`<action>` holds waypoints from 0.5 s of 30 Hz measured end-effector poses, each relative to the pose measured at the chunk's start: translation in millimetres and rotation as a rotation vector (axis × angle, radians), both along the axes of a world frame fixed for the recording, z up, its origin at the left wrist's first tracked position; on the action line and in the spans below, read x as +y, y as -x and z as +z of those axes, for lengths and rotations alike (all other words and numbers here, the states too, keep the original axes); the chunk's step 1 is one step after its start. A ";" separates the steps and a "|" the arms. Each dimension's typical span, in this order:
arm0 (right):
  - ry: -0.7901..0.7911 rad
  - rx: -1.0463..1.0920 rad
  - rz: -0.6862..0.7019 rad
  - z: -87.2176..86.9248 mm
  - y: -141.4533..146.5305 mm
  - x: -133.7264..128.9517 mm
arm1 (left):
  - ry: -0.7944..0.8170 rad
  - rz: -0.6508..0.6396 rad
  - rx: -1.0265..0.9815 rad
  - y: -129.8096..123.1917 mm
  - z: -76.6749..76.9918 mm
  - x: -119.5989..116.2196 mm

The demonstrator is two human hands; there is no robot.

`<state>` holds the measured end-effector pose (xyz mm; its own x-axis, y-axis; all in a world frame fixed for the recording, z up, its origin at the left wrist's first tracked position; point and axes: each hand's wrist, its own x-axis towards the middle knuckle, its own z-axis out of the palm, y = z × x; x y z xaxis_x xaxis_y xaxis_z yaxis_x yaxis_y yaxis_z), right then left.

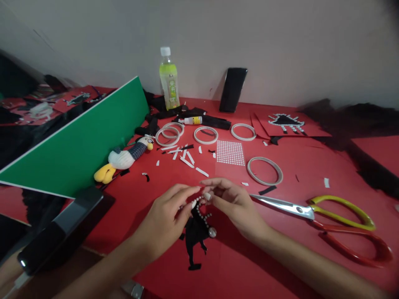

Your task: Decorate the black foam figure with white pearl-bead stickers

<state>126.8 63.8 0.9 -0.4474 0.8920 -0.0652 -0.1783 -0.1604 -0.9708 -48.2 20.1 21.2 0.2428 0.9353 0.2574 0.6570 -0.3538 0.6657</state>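
Note:
My left hand (168, 216) is closed in a pinch at the upper end of a black fabric piece (195, 232), where a strand of small pearl beads (204, 216) runs along the edge. My right hand (232, 203) faces it from the right, thumb and fingers pinched at the top of the same beads. Below the fingertips, a larger round bead (212, 232) sits at the fabric's right side. Narrow black strips hang from the fabric's lower end over the red surface. The fingertips partly hide where the beads meet the fabric.
Scissors (307, 211) lie right of my right hand. Tape rings (264, 170), a pearl sheet (230, 153), paper scraps (187, 161) and a glue tube (193, 120) lie ahead. Behind stand a bottle (170, 83) and phone (233, 89). A green board (93, 141), plush toy (124, 160) and power bank (62, 228) are left.

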 end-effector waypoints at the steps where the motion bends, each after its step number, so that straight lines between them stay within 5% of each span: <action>1: -0.004 0.005 0.006 2.0 -1.1 0.1 | 0.021 0.014 -0.012 0.1 -0.6 0.0; 7: -0.037 0.019 0.063 1.4 -6.6 0.9 | 0.142 0.040 -0.122 0.6 -4.9 5.0; 15: -0.120 -0.114 0.095 -2.3 -8.4 5.6 | -0.270 -0.042 0.069 2.4 -20.4 2.4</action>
